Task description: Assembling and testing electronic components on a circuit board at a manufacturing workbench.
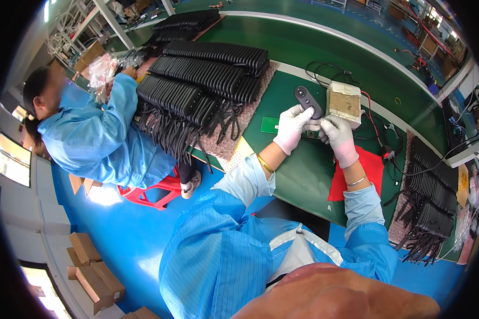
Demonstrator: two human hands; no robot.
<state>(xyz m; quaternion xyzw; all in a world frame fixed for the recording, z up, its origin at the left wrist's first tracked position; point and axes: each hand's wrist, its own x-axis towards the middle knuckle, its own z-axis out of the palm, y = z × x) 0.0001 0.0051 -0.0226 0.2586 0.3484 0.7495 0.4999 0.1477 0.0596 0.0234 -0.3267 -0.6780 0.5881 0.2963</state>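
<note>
My left hand (pixel 292 128), in a white glove, is closed around the lower part of a black remote-like device (pixel 306 100) with a round button near its top. The device tilts up and to the left above the green table (pixel 298 175). Close beside it, my right hand (pixel 337 134), also gloved, has its fingers pinched together at the device's lower end. Whatever lies between those fingertips is too small to make out. Just beyond my right hand stands a worn, pale box-shaped unit (pixel 345 102). A red cloth (pixel 368 173) lies under my right wrist.
Rows of black devices with dangling straps (pixel 197 80) cover a padded mat at left; more straps and devices (pixel 428 196) lie at right. A green board (pixel 270 125) is beside my left hand. A red cable (pixel 375 119) runs nearby. A co-worker (pixel 98 127) in blue sits at left.
</note>
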